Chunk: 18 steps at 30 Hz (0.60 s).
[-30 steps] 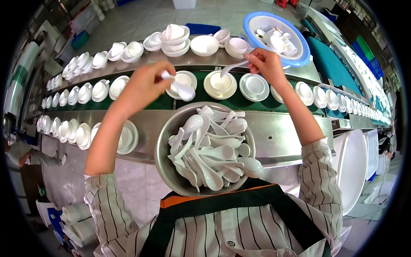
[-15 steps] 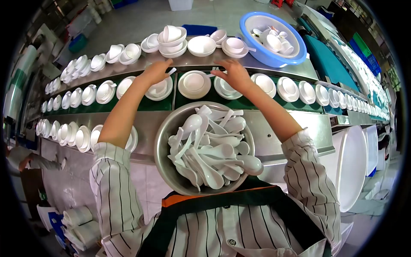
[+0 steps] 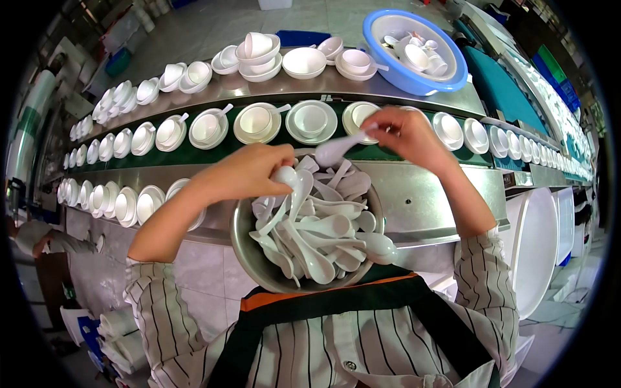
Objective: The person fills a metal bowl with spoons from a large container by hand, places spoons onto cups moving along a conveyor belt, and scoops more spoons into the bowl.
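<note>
Head view, right hand [image 3: 412, 134] pinches a glossy white ceramic spoon [image 3: 333, 150] near the far rim of a round silver metal bowl [image 3: 242, 242], left hand [image 3: 255, 171] sits half curled at its heaped white spoons [image 3: 318, 255], perhaps gripping one.

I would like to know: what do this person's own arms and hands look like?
Both the left hand and right hand are bare, without gloves. The left sleeve and right sleeve are whitish with thin dark stripes, loose and wrinkled, ending on the forearms.
</note>
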Each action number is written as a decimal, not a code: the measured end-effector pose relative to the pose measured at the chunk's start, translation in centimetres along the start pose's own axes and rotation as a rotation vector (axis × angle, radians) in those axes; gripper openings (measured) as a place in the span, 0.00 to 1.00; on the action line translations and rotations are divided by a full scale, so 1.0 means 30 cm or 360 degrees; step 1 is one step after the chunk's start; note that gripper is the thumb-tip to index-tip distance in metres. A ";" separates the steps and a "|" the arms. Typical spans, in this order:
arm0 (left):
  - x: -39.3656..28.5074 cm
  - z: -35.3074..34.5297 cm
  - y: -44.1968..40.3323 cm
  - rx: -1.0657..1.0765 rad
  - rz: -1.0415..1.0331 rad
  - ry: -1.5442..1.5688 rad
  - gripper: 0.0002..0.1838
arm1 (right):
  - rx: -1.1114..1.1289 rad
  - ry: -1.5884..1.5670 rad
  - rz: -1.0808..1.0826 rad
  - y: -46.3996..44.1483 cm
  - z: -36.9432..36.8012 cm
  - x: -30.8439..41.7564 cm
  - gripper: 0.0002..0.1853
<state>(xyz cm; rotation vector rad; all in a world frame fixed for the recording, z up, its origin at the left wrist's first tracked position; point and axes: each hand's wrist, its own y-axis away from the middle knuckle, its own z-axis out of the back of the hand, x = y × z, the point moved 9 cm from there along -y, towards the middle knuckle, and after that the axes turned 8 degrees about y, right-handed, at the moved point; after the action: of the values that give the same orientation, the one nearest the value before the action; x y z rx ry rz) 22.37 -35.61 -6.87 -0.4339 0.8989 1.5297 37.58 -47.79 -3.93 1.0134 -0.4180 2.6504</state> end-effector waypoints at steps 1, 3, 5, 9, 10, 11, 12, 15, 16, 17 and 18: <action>-0.012 0.037 0.020 -0.0009 0.0024 0.0121 0.18 | -0.0103 0.0110 0.0002 -0.034 0.029 -0.030 0.06; -0.036 0.106 0.045 0.0009 0.0070 0.0301 0.14 | -0.0362 0.0200 -0.0040 -0.108 0.059 -0.079 0.07; -0.028 0.158 0.050 -0.0057 -0.0112 0.0707 0.12 | -0.0580 0.0372 0.0111 -0.202 0.002 -0.129 0.06; 0.049 0.231 0.054 -0.0289 -0.0070 0.1032 0.07 | -0.0445 0.0765 0.0214 -0.334 -0.275 -0.202 0.05; 0.076 0.233 0.059 -0.0391 -0.0013 0.1109 0.06 | -0.0242 0.0736 0.0173 -0.346 -0.340 -0.219 0.09; 0.099 0.237 0.065 -0.0477 -0.0029 0.1187 0.06 | -0.0251 0.0699 0.0224 -0.343 -0.355 -0.213 0.11; 0.132 0.235 0.068 -0.0564 -0.0043 0.1267 0.07 | -0.0256 0.0659 0.0272 -0.333 -0.362 -0.199 0.13; 0.241 0.225 0.076 -0.0736 -0.0031 0.1445 0.09 | -0.0242 0.0461 0.0365 -0.293 -0.337 -0.150 0.18; 0.270 0.220 0.070 -0.0778 -0.0033 0.1501 0.10 | -0.0132 0.0275 0.0341 -0.263 -0.293 -0.093 0.18; 0.297 0.213 0.055 -0.0820 -0.0038 0.1555 0.12 | -0.0024 0.0091 0.0315 -0.227 -0.252 -0.049 0.18; 0.324 0.195 0.030 -0.0712 0.0004 0.1591 0.15 | 0.0232 0.0007 0.0265 -0.185 -0.253 -0.019 0.17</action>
<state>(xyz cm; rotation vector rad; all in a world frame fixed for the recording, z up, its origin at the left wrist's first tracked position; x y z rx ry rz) 21.08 -24.75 -10.01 -1.6092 1.2829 1.4896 35.37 -40.05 -8.80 1.0570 -0.3254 2.8671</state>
